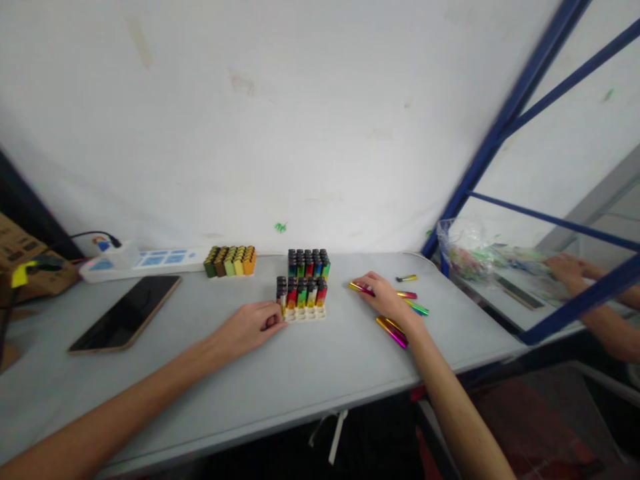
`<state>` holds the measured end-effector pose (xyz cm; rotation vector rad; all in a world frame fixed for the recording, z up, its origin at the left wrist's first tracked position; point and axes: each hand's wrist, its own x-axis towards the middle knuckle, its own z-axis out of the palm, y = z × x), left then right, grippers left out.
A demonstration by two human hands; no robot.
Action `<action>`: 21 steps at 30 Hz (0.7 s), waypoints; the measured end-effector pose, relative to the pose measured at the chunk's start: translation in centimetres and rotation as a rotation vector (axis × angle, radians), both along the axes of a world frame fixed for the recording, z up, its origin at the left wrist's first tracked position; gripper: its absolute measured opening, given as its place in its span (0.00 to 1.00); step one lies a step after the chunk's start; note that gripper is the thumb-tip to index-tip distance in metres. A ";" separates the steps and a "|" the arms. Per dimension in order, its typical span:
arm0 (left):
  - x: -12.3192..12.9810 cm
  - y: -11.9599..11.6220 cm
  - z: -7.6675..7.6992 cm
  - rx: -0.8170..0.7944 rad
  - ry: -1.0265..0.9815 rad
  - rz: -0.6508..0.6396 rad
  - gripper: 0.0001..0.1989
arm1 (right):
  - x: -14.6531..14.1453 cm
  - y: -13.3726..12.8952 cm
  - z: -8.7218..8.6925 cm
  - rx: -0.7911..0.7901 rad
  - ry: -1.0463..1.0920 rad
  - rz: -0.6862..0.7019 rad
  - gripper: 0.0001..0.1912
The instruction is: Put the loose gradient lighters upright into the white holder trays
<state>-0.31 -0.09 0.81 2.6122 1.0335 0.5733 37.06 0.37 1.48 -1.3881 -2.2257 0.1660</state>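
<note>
Left fingertips [279, 316] (blurred), tray [320, 314] partly hidden

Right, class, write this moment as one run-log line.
left hand: at front-left corner of pale rack | right hand: fingers on shiny red-gold piece | phone: flat

Left hand: the left hand [256, 325] is at the near left corner of the white tray [305, 313], fingers curled beside the lighters [302, 295] standing in it.
Right hand: the right hand [381, 293] holds a red and gold foil piece [361, 289] against the counter [320, 373].
Tray: back rows filled with lighters; bare sockets noted toward the near edge.
Right of tray: loose foil pieces [392, 332], lying flat around the right hand.
Behind tray: block of dark-topped lighters [309, 263], upright.
Rear left: yellow, green and brown block [230, 261], power strip [145, 261].
Left: phone [127, 313], lying flat.
</note>
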 end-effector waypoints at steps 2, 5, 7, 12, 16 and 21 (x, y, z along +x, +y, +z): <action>0.9 0.1 -0.4 0.036 -0.019 0.020 0.14 | -0.1 0.0 0.2 -0.004 0.059 -0.001 0.12; 1.8 0.5 -1.0 0.096 -0.053 -0.012 0.12 | -0.5 0.0 0.3 -0.043 0.240 -0.030 0.10; 1.9 0.7 -1.3 0.116 -0.079 -0.034 0.12 | -1.0 -0.1 0.6 -0.081 0.360 -0.027 0.11; 1.6 0.7 -1.3 0.134 -0.087 -0.010 0.12 | -3.1 -1.4 2.4 -0.122 0.492 0.063 0.17; 1.5 0.5 -0.9 0.135 -0.072 0.022 0.09 | -4.8 -2.6 4.3 -0.087 0.481 0.151 0.21; 1.0 0.6 -0.9 0.062 -0.099 -0.005 0.09 | -6.0 -3.5 5.4 -0.059 0.536 0.165 0.18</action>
